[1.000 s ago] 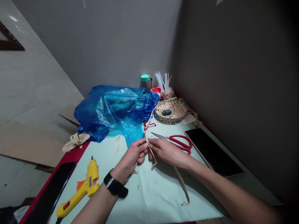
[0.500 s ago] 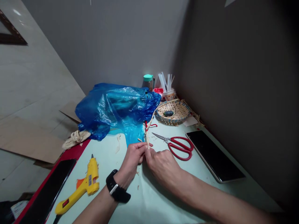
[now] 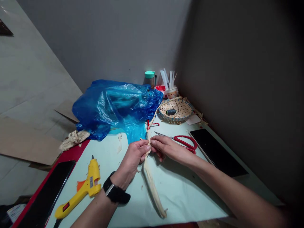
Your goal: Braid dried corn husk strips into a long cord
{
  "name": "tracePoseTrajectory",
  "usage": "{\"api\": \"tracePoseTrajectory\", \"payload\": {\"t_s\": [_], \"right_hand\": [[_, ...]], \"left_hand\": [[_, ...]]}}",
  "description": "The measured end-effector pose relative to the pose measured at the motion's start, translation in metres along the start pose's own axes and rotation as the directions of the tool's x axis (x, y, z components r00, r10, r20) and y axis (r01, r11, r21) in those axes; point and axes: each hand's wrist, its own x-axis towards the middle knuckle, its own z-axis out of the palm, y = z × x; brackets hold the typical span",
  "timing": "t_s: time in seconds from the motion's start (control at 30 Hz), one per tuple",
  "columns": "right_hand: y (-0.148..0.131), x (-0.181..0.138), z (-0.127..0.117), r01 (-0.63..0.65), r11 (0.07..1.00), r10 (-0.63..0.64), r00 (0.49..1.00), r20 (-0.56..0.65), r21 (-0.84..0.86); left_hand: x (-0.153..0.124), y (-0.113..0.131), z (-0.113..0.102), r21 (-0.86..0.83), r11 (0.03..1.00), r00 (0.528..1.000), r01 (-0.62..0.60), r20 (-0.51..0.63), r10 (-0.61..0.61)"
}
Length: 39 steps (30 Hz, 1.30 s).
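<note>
A pale plant-fibre cord (image 3: 154,189) runs from the woven basket down through both hands, its wide loose tail lying toward the front of the table. My left hand (image 3: 137,152), with a black watch on the wrist, pinches the cord between thumb and fingers. Facing it, my right hand (image 3: 167,147) is closed with its fingertips at the same spot on the cord; its thumb is partly hidden. Just above the hands, a red tie (image 3: 148,124) sits around the cord. Red-handled scissors (image 3: 187,141) lie beside my right hand, partly covered by it.
A yellow glue gun (image 3: 91,180) lies at left, near a dark flat panel (image 3: 51,190). Behind are a blue plastic bag (image 3: 111,104), a woven basket (image 3: 182,109) with a thread spool (image 3: 170,112), and a cup of sticks (image 3: 171,93). A tablet-like device (image 3: 218,152) lies right.
The cord's wide tail now shows below the hands, stretched toward the front. My right hand has moved up and turned, now partly covering the scissors. The view has shifted slightly.
</note>
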Motion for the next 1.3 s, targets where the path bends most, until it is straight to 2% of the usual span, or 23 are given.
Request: {"api": "tracePoseTrajectory", "payload": {"t_s": [0.07, 0.17, 0.27, 0.33, 0.4, 0.47, 0.57, 0.7, 0.77, 0.8, 0.83, 0.87, 0.93, 1.0, 1.03, 1.1, 1.13, 1.2, 1.3], "right_hand": [[0.003, 0.002, 0.005, -0.02, 1.0, 0.02, 0.999, -0.038, -0.018], [0.001, 0.002, 0.007, -0.011, 0.99, -0.004, 0.995, -0.104, -0.144], [-0.001, 0.001, 0.004, 0.011, 0.979, -0.031, 0.995, -0.096, -0.203], [-0.001, 0.001, 0.004, 0.009, 0.972, -0.04, 0.991, -0.127, -0.235], [0.0, 0.0, 0.005, 0.001, 0.967, -0.043, 0.986, -0.16, -0.254], [0.002, 0.0, 0.006, 0.007, 0.976, -0.044, 0.986, -0.164, -0.216], [0.005, 0.0, 0.007, 0.029, 0.999, -0.032, 0.99, -0.137, -0.022], [0.009, 0.001, 0.004, 0.012, 0.99, 0.001, 0.996, -0.092, 0.14], [0.011, 0.002, 0.003, -0.009, 0.974, 0.024, 0.998, -0.062, 0.226], [0.012, 0.002, 0.003, -0.02, 0.964, 0.034, 0.998, -0.048, 0.264], [0.012, 0.002, 0.003, -0.028, 0.956, 0.041, 0.999, -0.036, 0.291], [0.012, 0.002, 0.002, -0.035, 0.951, 0.045, 0.999, -0.026, 0.307], [0.01, 0.001, 0.001, -0.037, 0.954, 0.043, 0.999, -0.014, 0.297], [0.008, 0.0, -0.001, -0.025, 0.963, 0.031, 0.999, -0.017, 0.267], [0.007, 0.0, -0.001, -0.018, 0.968, 0.024, 0.999, -0.023, 0.25], [0.005, -0.001, -0.001, -0.001, 0.971, 0.01, 0.999, -0.033, 0.241], [0.005, -0.001, 0.0, 0.009, 0.966, -0.002, 1.0, -0.025, 0.259], [0.005, -0.001, -0.001, 0.028, 0.958, -0.03, 1.0, 0.004, 0.286], [0.0, -0.003, -0.005, 0.047, 0.986, -0.054, 0.998, 0.041, 0.161]], "left_hand": [[-0.001, -0.001, 0.001, -0.01, 1.0, 1.0, -0.005, -0.004, 0.005], [-0.002, -0.003, 0.001, 0.022, 1.0, 0.999, -0.003, -0.053, 0.004], [-0.003, -0.001, -0.002, 0.274, 0.961, 0.993, -0.042, -0.092, 0.07], [-0.005, 0.005, -0.006, 0.523, 0.846, 0.98, -0.104, -0.091, 0.176], [-0.007, 0.012, -0.007, 0.693, 0.708, 0.963, -0.137, -0.076, 0.26], [-0.01, 0.017, -0.005, 0.753, 0.641, 0.955, -0.146, -0.062, 0.29], [-0.017, 0.012, 0.006, 0.821, 0.537, 0.936, -0.193, -0.012, 0.353], [-0.026, -0.009, 0.022, 0.961, 0.118, 0.851, -0.252, 0.161, 0.5], [-0.029, -0.014, 0.025, 0.959, -0.004, 0.831, -0.283, 0.247, 0.499], [-0.029, -0.013, 0.024, 0.954, -0.004, 0.835, -0.299, 0.263, 0.484], [-0.028, -0.011, 0.022, 0.95, 0.039, 0.848, -0.309, 0.257, 0.464], [-0.027, -0.007, 0.019, 0.943, 0.124, 0.865, -0.309, 0.225, 0.448], [-0.021, 0.004, 0.01, 0.893, 0.366, 0.898, -0.262, 0.088, 0.43], [-0.013, 0.012, 0.001, 0.761, 0.621, 0.907, -0.186, -0.109, 0.406], [-0.009, 0.014, -0.003, 0.667, 0.728, 0.925, -0.159, -0.157, 0.346], [-0.002, 0.014, -0.007, 0.386, 0.914, 0.976, -0.123, -0.119, 0.181], [0.0, 0.012, -0.007, 0.26, 0.961, 0.993, -0.09, -0.052, 0.107], [0.003, 0.006, -0.004, 0.067, 0.998, 0.997, -0.015, 0.081, 0.01], [0.004, -0.001, 0.0, -0.04, 0.997, 0.982, 0.059, 0.183, -0.051]]}}
